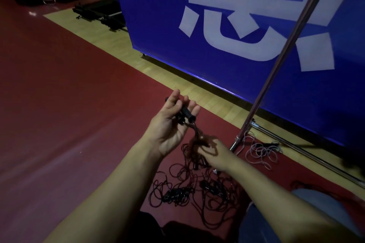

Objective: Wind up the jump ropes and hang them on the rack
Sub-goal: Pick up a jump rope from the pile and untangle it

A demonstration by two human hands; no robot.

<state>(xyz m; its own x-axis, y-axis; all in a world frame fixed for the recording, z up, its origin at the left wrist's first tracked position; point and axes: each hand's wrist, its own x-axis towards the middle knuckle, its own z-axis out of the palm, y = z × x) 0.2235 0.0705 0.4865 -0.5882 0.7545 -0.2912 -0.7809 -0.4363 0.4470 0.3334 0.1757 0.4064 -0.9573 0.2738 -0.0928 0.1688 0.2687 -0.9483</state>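
Holding two stiff black handles [182, 111] at 12 o'clock, the left hand [171, 124] cradles them; the right hand [212, 153] pinches light, limp, tangle-prone rope [197, 136].

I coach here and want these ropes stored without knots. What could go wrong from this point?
1. The cord below the black handles in the left hand runs into the dark tangle of ropes on the floor; winding may tighten knots.
2. The right hand grips a bunched cord, so loops could wind unevenly.
3. A pale rope lies around the rack pole's base and might snag.
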